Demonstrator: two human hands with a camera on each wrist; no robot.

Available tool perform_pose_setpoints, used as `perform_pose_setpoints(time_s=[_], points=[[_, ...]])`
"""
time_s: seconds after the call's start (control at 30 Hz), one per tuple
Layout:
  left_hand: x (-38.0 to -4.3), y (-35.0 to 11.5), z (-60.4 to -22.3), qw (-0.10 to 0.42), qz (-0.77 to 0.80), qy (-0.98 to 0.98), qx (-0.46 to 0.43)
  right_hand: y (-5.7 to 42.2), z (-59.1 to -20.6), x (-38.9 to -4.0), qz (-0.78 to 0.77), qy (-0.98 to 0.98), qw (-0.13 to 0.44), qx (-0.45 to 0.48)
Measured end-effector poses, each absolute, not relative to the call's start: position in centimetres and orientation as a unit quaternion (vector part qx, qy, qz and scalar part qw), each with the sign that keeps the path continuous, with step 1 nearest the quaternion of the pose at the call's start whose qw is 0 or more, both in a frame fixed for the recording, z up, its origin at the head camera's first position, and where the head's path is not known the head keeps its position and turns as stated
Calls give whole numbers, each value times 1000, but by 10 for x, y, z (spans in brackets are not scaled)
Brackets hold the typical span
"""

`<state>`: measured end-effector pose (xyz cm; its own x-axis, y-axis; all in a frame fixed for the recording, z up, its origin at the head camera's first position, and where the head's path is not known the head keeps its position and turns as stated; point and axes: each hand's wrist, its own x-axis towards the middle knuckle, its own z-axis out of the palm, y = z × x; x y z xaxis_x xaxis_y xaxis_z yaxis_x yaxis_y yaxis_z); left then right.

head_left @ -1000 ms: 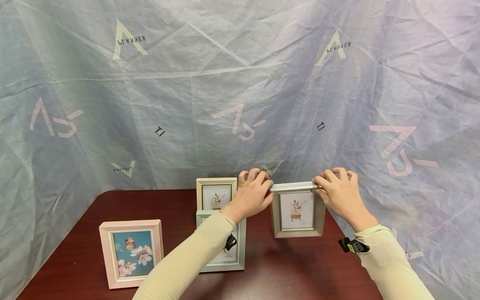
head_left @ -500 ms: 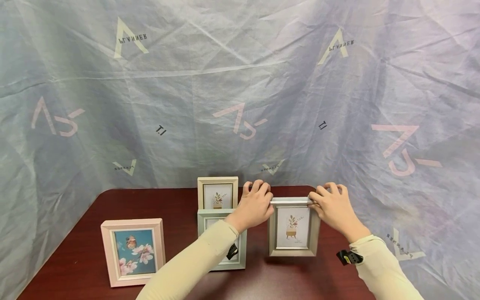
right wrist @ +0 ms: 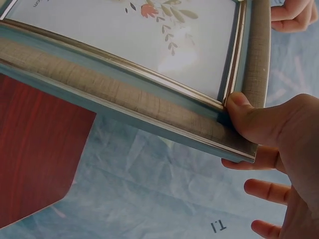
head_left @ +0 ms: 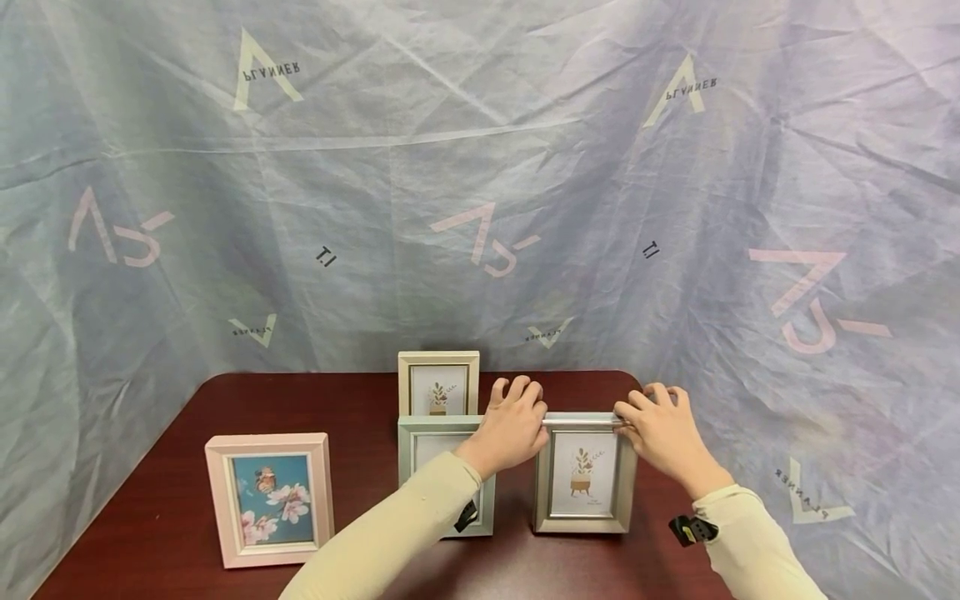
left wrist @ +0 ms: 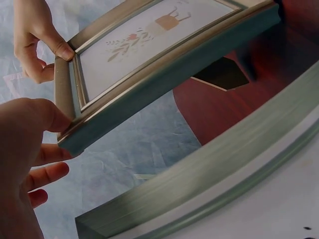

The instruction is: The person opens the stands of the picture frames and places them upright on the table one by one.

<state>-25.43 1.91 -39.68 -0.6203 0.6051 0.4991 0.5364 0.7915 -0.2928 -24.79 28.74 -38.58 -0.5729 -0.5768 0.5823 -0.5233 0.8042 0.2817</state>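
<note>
Both hands hold a taupe picture frame (head_left: 583, 475) with a potted-plant print by its top corners. The left hand (head_left: 510, 423) pinches the top left corner, thumb on the front and fingers behind, as the left wrist view shows. At the top right corner, the right hand (head_left: 663, 429) pinches likewise; in the right wrist view its thumb (right wrist: 244, 107) presses the front of the border (right wrist: 134, 99). The frame is upright, its lower edge at or just above the table; contact is unclear. A pale green picture frame (head_left: 486, 508) stands just left of it, partly hidden by the left arm.
A cream picture frame (head_left: 438, 358) stands behind the green one. At the left is a pink picture frame (head_left: 217, 500) with a bird and blossom print. All are on a dark red table (head_left: 360, 400), with a grey printed cloth (head_left: 375, 208) hanging behind and beside it.
Both hands have lowered the taupe frame and brought it nearer and slightly left. It has gone from raised and tilted to upright, level with the green frame's base. The other frames stay put.
</note>
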Motion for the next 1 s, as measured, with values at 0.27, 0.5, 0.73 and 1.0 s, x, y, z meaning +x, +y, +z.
perform_pose_setpoints(time_s=[0.27, 0.5, 0.73, 1.0], points=[[-255, 22, -404, 310, 59, -893, -321, 290, -394, -246, -28, -893, 334, 299], [-258, 22, -406, 324, 51, -888, -323, 287, -392, -246, -23, -900, 322, 292], [-258, 21, -407, 318, 46, -891, -322, 285, -390, -245, -30, -911, 304, 279], [-250, 8, -397, 234, -3, -923, -306, 281, -385, -239, -3, -937, 251, 243]])
